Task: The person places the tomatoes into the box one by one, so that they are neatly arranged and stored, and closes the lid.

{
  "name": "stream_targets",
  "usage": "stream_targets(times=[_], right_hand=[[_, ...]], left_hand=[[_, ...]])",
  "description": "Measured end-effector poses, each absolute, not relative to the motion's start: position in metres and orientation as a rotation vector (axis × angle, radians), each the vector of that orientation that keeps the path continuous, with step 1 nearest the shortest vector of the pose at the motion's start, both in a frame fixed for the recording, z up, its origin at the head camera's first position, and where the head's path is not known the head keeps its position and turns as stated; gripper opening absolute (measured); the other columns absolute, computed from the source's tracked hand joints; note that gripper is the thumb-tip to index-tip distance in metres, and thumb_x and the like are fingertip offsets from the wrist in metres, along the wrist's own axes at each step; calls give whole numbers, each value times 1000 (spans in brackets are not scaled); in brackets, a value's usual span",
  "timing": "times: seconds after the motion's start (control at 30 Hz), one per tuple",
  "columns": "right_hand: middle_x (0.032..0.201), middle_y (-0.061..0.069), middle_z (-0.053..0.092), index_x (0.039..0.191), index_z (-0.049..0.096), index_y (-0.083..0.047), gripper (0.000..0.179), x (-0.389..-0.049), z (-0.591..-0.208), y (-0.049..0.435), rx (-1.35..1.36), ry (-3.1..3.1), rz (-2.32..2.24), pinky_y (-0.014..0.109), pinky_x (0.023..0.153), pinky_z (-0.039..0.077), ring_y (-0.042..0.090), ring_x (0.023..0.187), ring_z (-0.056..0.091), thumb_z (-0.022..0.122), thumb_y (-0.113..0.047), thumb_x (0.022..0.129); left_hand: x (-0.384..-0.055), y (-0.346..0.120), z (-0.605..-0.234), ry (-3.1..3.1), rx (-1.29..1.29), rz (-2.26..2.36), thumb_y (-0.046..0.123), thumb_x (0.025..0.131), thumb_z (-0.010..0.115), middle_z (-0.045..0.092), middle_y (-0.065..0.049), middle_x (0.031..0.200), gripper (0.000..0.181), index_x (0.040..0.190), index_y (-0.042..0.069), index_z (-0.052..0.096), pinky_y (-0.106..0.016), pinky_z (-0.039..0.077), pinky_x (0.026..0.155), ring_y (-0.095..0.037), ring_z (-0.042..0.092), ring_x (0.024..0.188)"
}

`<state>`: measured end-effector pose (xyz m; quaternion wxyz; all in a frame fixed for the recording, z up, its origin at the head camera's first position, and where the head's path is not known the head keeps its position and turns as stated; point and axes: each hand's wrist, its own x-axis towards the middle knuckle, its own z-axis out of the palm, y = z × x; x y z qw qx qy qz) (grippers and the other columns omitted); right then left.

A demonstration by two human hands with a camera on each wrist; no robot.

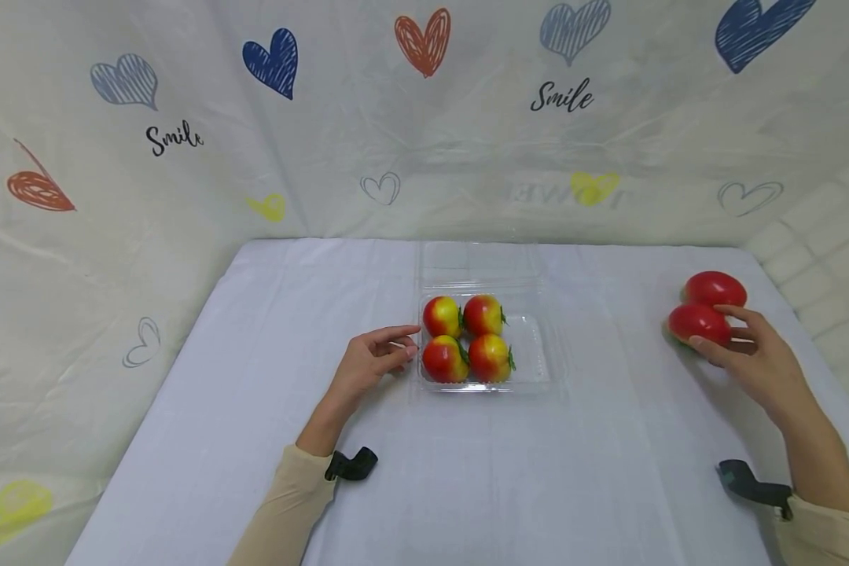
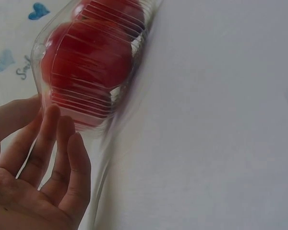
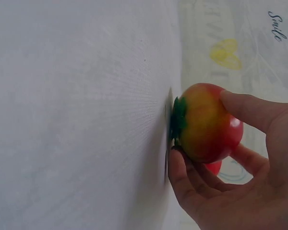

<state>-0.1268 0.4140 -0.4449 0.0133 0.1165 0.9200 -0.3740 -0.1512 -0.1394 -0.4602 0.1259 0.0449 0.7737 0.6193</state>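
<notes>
In the head view, the left hand is at the left edge of a clear plastic container. Its fingertips reach the container's side, loosely bent. Red-and-yellow tomatoes with green leafy tops fill the container's left part, in two rows. Far to the right, the right hand holds a tomato between thumb and fingers. The right wrist view shows this tomato with its green top turned toward the white cloth. Just behind it lies another red tomato.
The container's transparent lid lies folded back behind it. A white cloth covers the table. Behind and beside the table hangs a pale sheet printed with hearts and words. Each wrist carries a small black mount.
</notes>
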Motion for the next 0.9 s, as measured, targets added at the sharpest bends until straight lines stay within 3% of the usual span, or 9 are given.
stream_targets(times=[0.1,0.27,0.4,0.53,0.63,0.7,0.9], right_hand=[[155,39,31,164,21,-5,87,-127,-445,413,379,2861,-1151,11,58,44,50,118,42,65,-46,100],[152,36,34,161,28,-5,83,-126,-445,410,371,2892,-1140,11,59,46,9,103,39,66,-44,100],[149,35,38,160,33,-9,78,-125,-444,406,345,2903,-1123,14,60,48,0,100,35,66,-45,99],[150,35,38,160,34,-8,77,-125,-442,401,320,2890,-1077,23,63,48,29,115,47,64,-46,100],[151,37,37,159,33,-4,78,-126,-440,395,299,2883,-1058,28,65,46,54,125,41,62,-46,101],[152,38,36,159,33,-4,77,-127,-439,392,291,2882,-1067,29,66,44,57,126,40,62,-46,102],[157,38,31,161,34,-8,75,-127,-436,382,287,2905,-1150,11,61,40,62,128,38,65,-40,101]], left_hand=[[-151,-139,-461,2251,130,1805,25,97,75,72,-8,113,35,132,20,73,-25,61,80,-25,67,94],[-151,-139,-460,2242,127,1815,24,97,75,72,-8,112,36,132,20,73,-25,61,80,-25,67,94],[-151,-139,-460,2238,126,1820,24,96,75,72,-8,112,36,132,19,73,-25,61,80,-26,67,94],[-150,-139,-459,2236,114,1820,24,96,76,72,-8,112,34,130,21,74,-24,61,81,-26,67,94],[-150,-139,-459,2231,105,1822,25,96,76,72,-8,112,34,130,22,74,-24,61,81,-26,67,94],[-150,-139,-459,2227,107,1823,25,96,76,72,-8,113,34,130,22,74,-24,61,81,-26,67,95],[-150,-139,-459,2230,112,1821,26,96,75,72,-8,113,34,130,23,74,-24,60,82,-26,67,95]])
